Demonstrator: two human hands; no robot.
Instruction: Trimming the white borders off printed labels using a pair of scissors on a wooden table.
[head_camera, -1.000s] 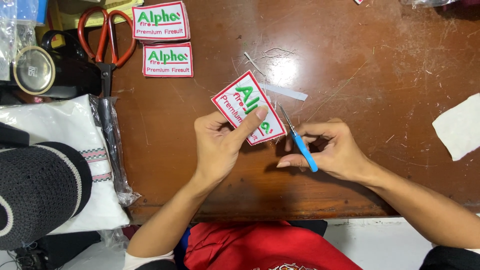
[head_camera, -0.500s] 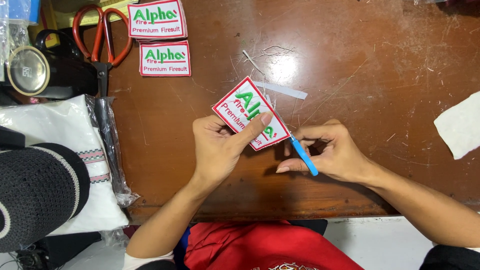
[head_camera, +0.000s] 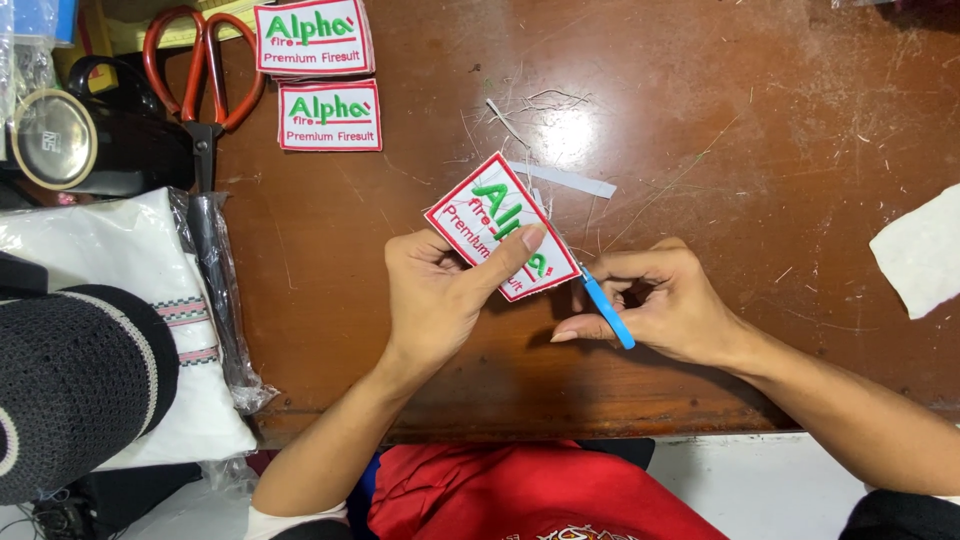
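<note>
My left hand (head_camera: 440, 290) pinches a white embroidered patch (head_camera: 480, 212) with a red border and green and red lettering, holding it tilted above the brown wooden table (head_camera: 700, 130). My right hand (head_camera: 660, 305) grips a small cutting tool with a blue handle (head_camera: 610, 315). The tool's tip meets the patch's lower right edge. A white trimmed strip (head_camera: 565, 180) and loose threads lie on the table just beyond the patch.
Two more patches (head_camera: 312, 35) (head_camera: 330, 116) lie at the back left beside orange-handled scissors (head_camera: 205, 70). Folded white cloth in plastic (head_camera: 110, 270), a dark knitted cap (head_camera: 75, 380) and a round tin (head_camera: 52, 138) fill the left side. A white scrap (head_camera: 920, 250) lies at the right edge.
Both hands with the patch and the blue tool have shifted slightly toward me; the patch has turned a little in my left hand.
</note>
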